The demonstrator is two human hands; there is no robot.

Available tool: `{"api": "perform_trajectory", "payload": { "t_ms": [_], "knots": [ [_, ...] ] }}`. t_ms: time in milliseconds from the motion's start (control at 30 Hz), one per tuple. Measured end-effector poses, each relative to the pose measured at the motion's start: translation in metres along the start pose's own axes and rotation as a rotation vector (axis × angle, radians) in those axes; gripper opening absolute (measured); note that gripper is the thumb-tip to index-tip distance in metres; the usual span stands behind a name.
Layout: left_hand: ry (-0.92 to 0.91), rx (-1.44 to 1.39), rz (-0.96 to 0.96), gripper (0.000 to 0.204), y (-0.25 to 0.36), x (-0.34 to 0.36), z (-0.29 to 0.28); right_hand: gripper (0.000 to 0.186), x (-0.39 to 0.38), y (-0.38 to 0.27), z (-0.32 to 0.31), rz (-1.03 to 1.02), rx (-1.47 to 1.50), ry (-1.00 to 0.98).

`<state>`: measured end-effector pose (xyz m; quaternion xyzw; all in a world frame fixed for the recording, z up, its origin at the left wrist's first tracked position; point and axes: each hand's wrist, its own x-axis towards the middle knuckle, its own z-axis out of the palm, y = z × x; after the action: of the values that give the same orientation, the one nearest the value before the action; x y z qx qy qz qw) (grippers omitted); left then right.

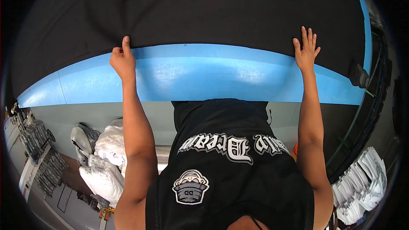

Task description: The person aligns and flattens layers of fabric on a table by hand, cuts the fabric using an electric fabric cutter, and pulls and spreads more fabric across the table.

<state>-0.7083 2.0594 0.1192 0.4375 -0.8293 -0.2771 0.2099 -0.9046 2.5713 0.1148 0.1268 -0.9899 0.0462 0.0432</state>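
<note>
A wide sheet of black fabric point(221, 12) covers most of a light blue table point(204, 72), and its near edge runs in a curve across the tabletop. At that edge on the left, my left hand point(123, 61) has its fingers curled in and its thumb stretched out over the cloth; it appears to grip the fabric's edge, though the fingertips are partly hidden. Farther right, my right hand point(305, 53) lies flat on the fabric near the same edge, fingers apart, holding nothing. Soft folds run through the cloth beyond my left hand.
White plastic-wrapped bundles point(104, 174) stand below the table at the left, near a rack of dark hanging items point(47, 170). Stacked white bundles point(360, 185) are at the lower right. A dark gathered piece point(359, 76) hangs at the table's right corner.
</note>
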Motion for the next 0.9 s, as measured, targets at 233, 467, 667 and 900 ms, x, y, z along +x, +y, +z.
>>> {"api": "perform_trajectory", "payload": {
  "t_ms": [233,467,667,900],
  "knots": [
    [-0.011,0.038,0.018,0.061,-0.008,-0.001,-0.007,0.062,-0.01,-0.087,-0.015,-0.059,0.149,0.102],
    [-0.242,0.054,0.267,0.041,0.063,-0.009,-0.035,0.063,-0.025,-0.14,0.018,-0.088,-0.007,0.018],
    [-0.641,0.203,1.275,0.076,0.146,-0.051,0.055,0.064,-0.023,-0.149,0.01,-0.085,0.024,-0.003],
    [-0.73,0.496,1.256,0.086,0.125,-0.045,0.072,0.069,0.002,-0.079,-0.027,0.062,0.128,0.191]
  ]
}}
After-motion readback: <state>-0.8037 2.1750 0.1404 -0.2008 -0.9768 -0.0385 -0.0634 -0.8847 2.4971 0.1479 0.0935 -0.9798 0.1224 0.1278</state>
